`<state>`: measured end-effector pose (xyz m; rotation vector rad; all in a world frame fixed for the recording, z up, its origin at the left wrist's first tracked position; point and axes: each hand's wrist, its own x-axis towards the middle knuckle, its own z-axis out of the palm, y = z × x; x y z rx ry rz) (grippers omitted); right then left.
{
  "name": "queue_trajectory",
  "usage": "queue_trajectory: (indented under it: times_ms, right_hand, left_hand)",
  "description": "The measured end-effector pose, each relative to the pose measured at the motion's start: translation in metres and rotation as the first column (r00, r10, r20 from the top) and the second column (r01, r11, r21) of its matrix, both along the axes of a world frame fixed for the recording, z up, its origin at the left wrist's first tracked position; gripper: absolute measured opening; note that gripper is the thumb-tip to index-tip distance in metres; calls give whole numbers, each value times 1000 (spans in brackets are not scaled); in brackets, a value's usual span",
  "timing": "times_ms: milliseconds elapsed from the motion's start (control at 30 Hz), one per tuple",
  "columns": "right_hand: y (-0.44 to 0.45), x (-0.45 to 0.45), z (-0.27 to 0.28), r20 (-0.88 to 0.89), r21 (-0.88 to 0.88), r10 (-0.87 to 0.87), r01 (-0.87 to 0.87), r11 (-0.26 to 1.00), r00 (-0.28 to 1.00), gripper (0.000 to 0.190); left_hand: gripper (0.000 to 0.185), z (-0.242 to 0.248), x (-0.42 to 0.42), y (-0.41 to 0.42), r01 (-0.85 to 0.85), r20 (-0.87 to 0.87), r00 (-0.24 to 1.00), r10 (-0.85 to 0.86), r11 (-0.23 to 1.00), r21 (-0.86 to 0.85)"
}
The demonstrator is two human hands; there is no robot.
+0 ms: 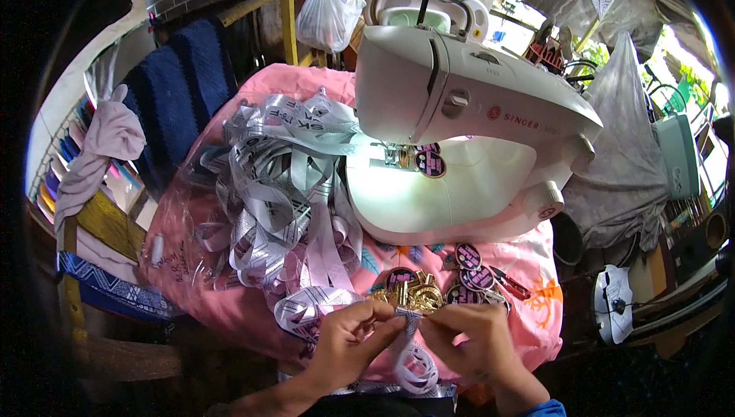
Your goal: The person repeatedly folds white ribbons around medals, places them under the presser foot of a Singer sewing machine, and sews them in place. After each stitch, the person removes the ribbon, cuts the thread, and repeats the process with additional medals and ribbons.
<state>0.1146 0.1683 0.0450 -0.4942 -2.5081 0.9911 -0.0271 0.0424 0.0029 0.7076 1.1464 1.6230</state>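
In front of my body, my left hand pinches the end of a silvery printed ribbon between thumb and fingers. My right hand grips the same ribbon end from the other side, its fingers slightly blurred. Looped white ribbon hangs below the two hands. Just beyond my fingertips lies a pile of gold metal clips; whether one is in my grip is hidden. Round dark badges with pink print lie by my right hand, beside red-handled thread snips.
A white Singer sewing machine, its lamp lit, stands on a pink cloth. Two badges rest near its needle. Tangled printed ribbon is heaped to its left. A blue towel and a plastic bag hang behind.
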Motion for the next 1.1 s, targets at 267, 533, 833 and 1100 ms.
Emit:
queue_trajectory:
  times_ms: [267,533,833,1100]
  right_hand:
    - [46,-36,-8,-222,-786,442,-428,447,869,29]
    - [49,-51,8,-114,-847,275,-238,475,955,20]
    - [106,-101,-1,-38,-393,36,-49,918,999,22]
    - [154,-146,-18,168,-58,-145,157,986,975,19]
  left_hand:
    - [19,34,-46,12,485,-6,873,-487,871,-79]
    - [19,69,-84,35,479,-496,675,-546,836,-269]
    - [23,52,-131,109,245,-855,382,-351,931,-272]
    - [31,15,-153,131,28,-963,-58,262,965,261]
